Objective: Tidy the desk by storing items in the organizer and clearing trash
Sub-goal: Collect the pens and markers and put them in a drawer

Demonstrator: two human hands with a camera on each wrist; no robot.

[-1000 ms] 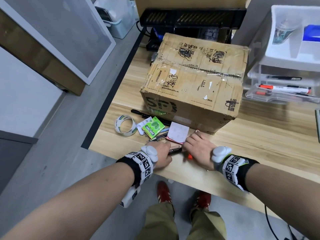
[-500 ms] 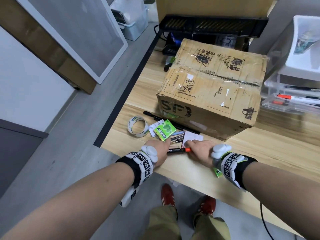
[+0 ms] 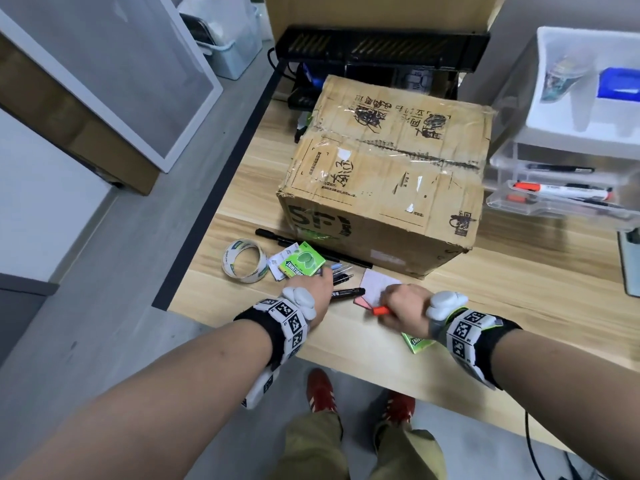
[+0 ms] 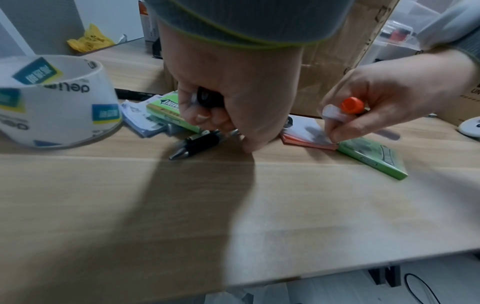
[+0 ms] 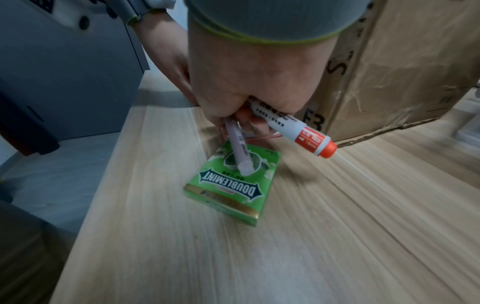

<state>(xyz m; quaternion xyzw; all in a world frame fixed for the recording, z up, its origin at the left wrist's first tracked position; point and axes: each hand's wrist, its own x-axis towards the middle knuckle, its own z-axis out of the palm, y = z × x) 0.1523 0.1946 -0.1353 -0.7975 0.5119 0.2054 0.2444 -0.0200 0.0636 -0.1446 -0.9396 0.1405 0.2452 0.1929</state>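
Observation:
My left hand [image 3: 322, 282] is at the desk's front edge, its fingers curled round a black marker [image 3: 348, 292]; the marker's butt end [image 4: 207, 98] shows inside the fist. More pens [image 4: 200, 144] lie under that hand. My right hand [image 3: 391, 303] grips a red-capped white marker [image 5: 293, 127] together with a pale pen [image 5: 239, 152], just above a green Doublemint pack [image 5: 233, 185]. Between the hands lies a pink sticky-note pad [image 3: 379, 284]. A second green pack [image 3: 303, 263] and a tape roll [image 3: 244, 259] lie to the left. The clear drawer organizer [image 3: 554, 174] stands at the far right.
A big taped cardboard box [image 3: 381, 181] stands just behind the items. A long black pen [image 3: 277, 233] lies along its front. A white bin [image 3: 585, 109] tops the organizer, whose drawers hold markers. Bare desk [image 3: 519, 289] stretches to the right of my right hand.
The hands have drawn apart. My right hand pulled back toward the desk edge with the red-capped marker, while my left keeps the black marker. A green pack now shows under my right wrist.

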